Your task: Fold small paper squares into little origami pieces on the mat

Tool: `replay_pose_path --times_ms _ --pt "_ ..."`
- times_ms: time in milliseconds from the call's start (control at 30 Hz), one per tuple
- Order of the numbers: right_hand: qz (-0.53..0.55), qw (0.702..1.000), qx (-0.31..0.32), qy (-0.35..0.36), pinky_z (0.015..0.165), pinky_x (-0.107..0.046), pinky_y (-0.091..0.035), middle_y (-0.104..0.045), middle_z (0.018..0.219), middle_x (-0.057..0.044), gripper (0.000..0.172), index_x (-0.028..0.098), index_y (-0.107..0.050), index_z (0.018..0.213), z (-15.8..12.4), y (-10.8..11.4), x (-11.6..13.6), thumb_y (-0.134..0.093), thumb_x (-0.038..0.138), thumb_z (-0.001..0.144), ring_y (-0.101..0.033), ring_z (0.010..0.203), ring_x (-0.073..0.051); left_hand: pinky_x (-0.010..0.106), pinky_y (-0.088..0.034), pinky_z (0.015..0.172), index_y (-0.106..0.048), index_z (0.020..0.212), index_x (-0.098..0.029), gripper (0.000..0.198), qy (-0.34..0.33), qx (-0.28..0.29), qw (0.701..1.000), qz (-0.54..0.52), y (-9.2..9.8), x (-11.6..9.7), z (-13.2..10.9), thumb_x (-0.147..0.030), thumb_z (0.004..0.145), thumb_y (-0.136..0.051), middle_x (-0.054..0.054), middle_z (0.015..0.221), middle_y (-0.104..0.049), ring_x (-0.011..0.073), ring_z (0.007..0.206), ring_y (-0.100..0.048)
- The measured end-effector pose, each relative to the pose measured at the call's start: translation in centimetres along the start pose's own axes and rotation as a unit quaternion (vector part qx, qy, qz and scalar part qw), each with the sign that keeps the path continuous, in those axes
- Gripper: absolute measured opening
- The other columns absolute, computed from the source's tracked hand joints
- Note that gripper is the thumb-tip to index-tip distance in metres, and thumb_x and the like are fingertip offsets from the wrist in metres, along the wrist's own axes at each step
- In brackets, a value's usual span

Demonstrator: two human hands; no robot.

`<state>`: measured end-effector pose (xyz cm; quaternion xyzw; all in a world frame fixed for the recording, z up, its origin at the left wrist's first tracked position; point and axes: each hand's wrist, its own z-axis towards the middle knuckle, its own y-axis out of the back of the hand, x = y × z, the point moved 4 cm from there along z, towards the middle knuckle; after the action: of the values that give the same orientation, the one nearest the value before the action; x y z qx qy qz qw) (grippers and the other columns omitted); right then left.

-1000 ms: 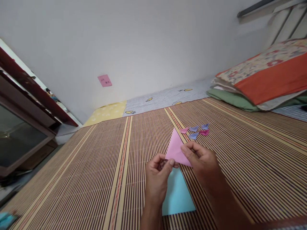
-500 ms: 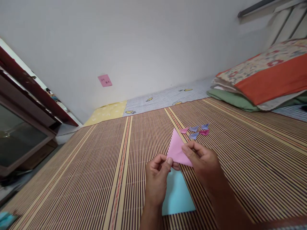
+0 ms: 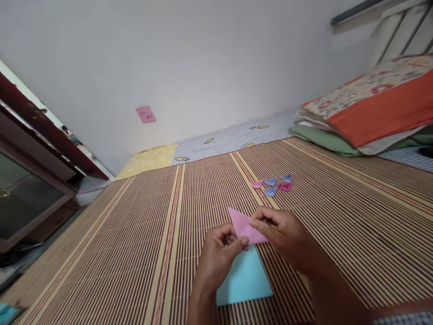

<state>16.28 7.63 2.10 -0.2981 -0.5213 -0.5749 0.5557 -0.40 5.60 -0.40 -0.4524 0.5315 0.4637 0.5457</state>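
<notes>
Both my hands hold a pink paper triangle (image 3: 241, 225) just above the striped bamboo mat (image 3: 135, 234). My left hand (image 3: 218, 253) pinches its lower edge with thumb and fingers closed. My right hand (image 3: 284, 234) grips its right corner, fingers curled over it. The triangle now lies low and tilted, its tip pointing left. Under my hands a light blue paper sheet (image 3: 245, 282) rests flat on the mat. Beyond my hands lie several small folded paper pieces (image 3: 272, 185), pink, purple and magenta.
Folded bedding with an orange and floral cover (image 3: 372, 108) is stacked at the right. A dark wooden cabinet with a glass door (image 3: 30, 185) stands at the left. A pink note (image 3: 146, 114) sticks on the white wall.
The pink triangle has dropped from pointing upward to lying lower and flatter, tip now to the left. Both hands moved slightly down with it.
</notes>
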Motion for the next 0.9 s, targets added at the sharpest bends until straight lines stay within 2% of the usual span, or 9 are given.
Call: replay_pose_path --times_ms 100,200,233,300,367,433,500,667,900 --pt "0.013 1.000 -0.001 -0.003 0.056 -0.028 -0.038 -0.057 0.064 0.002 0.028 0.019 -0.067 0.072 0.2 0.0 -0.3 -0.064 0.039 0.092 -0.050 0.061 -0.015 0.026 -0.037 0.062 -0.070 0.066 -0.016 0.020 -0.011 -0.018 1.000 -0.009 -0.2 0.0 0.1 -0.028 0.078 -0.080 0.002 0.062 -0.064 0.0144 0.061 -0.051" --pt "0.097 0.989 -0.108 -0.038 0.063 -0.029 -0.045 -0.069 0.077 -0.002 0.024 0.019 -0.072 0.092 0.4 0.8 -1.6 -0.072 0.043 0.088 -0.061 0.070 -0.019 0.025 -0.037 0.060 -0.071 0.066 -0.015 0.019 -0.018 -0.074 0.995 -0.058 -0.1 0.2 0.3 -0.027 0.076 -0.082 0.002 0.061 -0.065 0.0139 0.059 -0.052" --pt "0.146 0.975 -0.161 -0.052 0.066 -0.029 -0.047 -0.072 0.083 -0.003 0.029 0.020 -0.071 0.101 0.4 1.1 -2.2 -0.073 0.046 0.088 -0.064 0.074 -0.019 0.025 -0.037 0.060 -0.072 0.067 -0.015 0.018 -0.019 -0.097 0.992 -0.075 0.0 0.3 0.3 -0.027 0.075 -0.082 0.002 0.060 -0.066 0.0136 0.058 -0.052" --pt "0.228 0.951 -0.202 -0.063 0.068 -0.030 -0.050 -0.073 0.086 -0.004 0.038 0.020 -0.071 0.103 0.5 1.1 -2.9 -0.069 0.055 0.090 -0.065 0.075 -0.019 0.024 -0.039 0.061 -0.073 0.069 -0.015 0.016 -0.026 -0.136 0.985 -0.101 0.1 0.5 0.4 -0.027 0.075 -0.082 0.001 0.060 -0.067 0.0130 0.058 -0.053" --pt "0.271 0.946 -0.167 -0.066 0.065 -0.028 -0.048 -0.071 0.077 -0.003 0.040 0.018 -0.072 0.093 0.8 0.1 -3.0 -0.071 0.058 0.087 -0.062 0.069 -0.017 0.024 -0.041 0.063 -0.072 0.071 -0.016 0.016 -0.038 -0.158 0.980 -0.113 0.1 0.5 0.5 -0.028 0.078 -0.081 0.001 0.060 -0.068 0.0128 0.060 -0.054" --pt "0.294 0.949 -0.073 -0.083 0.061 -0.027 -0.048 -0.071 0.073 -0.003 0.035 0.016 -0.072 0.084 1.0 -1.7 -2.8 -0.081 0.049 0.080 -0.060 0.063 -0.015 0.024 -0.043 0.065 -0.072 0.072 -0.016 0.017 -0.050 -0.171 0.975 -0.131 0.0 0.4 0.5 -0.029 0.079 -0.080 0.000 0.062 -0.068 0.0131 0.061 -0.056" --pt "0.325 0.941 -0.045 -0.085 0.064 -0.030 -0.051 -0.070 0.067 -0.001 0.029 0.016 -0.072 0.082 1.2 -3.2 -2.3 -0.087 0.039 0.073 -0.062 0.062 -0.016 0.025 -0.044 0.066 -0.071 0.071 -0.016 0.019 -0.059 -0.176 0.971 -0.148 -0.2 0.3 0.5 -0.030 0.078 -0.081 0.001 0.063 -0.067 0.0135 0.062 -0.057" --pt "0.335 0.938 -0.050 -0.072 0.060 -0.029 -0.052 -0.068 0.063 -0.001 0.023 0.016 -0.072 0.076 1.4 -4.9 -1.8 -0.082 0.037 0.077 -0.062 0.059 -0.016 0.025 -0.046 0.065 -0.070 0.068 -0.015 0.022 -0.075 -0.172 0.967 -0.172 -0.8 0.1 0.5 -0.030 0.080 -0.082 0.000 0.064 -0.065 0.0132 0.063 -0.056" --pt "0.307 0.945 -0.092 -0.071 0.062 -0.030 -0.052 -0.067 0.065 0.000 0.026 0.018 -0.072 0.075 1.2 -3.4 -2.2 -0.082 0.041 0.079 -0.064 0.063 -0.018 0.023 -0.047 0.067 -0.072 0.071 -0.015 0.019 -0.068 -0.183 0.968 -0.159 -0.9 0.1 0.2 -0.028 0.081 -0.082 -0.001 0.064 -0.065 0.0123 0.064 -0.058"
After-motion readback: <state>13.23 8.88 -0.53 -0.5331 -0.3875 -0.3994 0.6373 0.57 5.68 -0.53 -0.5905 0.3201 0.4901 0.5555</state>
